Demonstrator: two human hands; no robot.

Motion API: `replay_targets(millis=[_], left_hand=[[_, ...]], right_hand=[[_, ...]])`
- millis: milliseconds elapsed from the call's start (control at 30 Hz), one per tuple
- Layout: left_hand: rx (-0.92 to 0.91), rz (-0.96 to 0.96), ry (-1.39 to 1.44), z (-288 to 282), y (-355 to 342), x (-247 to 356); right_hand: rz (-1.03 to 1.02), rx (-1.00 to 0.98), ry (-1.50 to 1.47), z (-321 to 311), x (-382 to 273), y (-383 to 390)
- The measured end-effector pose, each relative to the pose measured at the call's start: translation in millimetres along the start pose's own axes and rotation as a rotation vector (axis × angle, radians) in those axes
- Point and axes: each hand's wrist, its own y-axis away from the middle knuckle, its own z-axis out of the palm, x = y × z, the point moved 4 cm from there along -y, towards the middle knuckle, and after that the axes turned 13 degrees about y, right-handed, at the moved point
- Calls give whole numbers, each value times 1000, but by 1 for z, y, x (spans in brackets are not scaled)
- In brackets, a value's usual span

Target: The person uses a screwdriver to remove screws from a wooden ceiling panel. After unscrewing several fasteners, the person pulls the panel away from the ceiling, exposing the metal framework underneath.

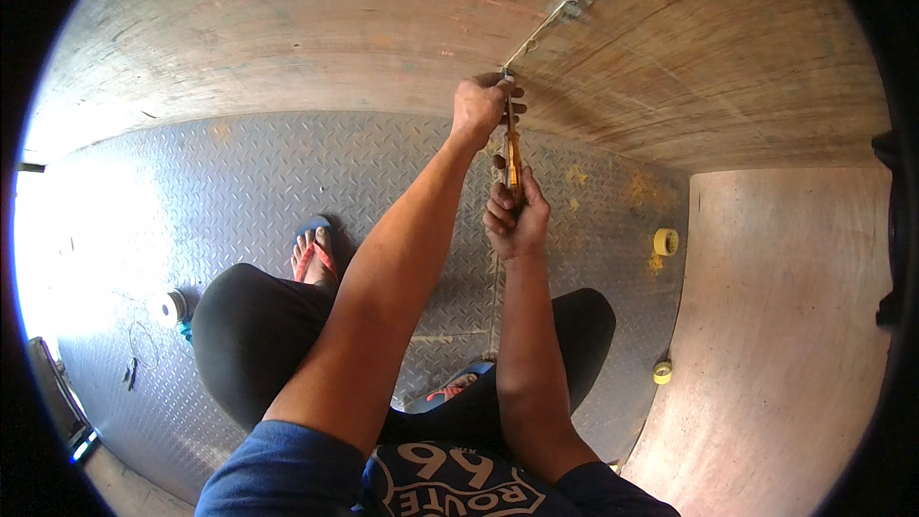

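My right hand [518,218] is closed around the amber handle of a screwdriver [514,158], which points up and away from me. Farther along, the fingers of my left hand [481,107] close about its shaft close to the tip. The tip end meets the lower end of a seam [536,35] between two wooden wall panels. A thin pale strand runs along that seam, with small loose bits on it. Whether my left fingers also pinch something small at the tip is hidden.
Treadplate metal flooring [258,172] lies under my sandalled feet. Two yellow tape rolls, one larger [666,242] and one smaller [661,372], sit near the right wooden panel [766,297]. At left stand a white spool [171,307] and a small dark tool [130,373].
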Motion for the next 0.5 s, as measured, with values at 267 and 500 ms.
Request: replay_targets(millis=[267,500], left_hand=[[43,-29,-3,-2,2,-5],[25,16,17,-3,3,-2]], right_hand=[[32,199,34,-6,14,-4],[-35,176,164,-6,11,-6]])
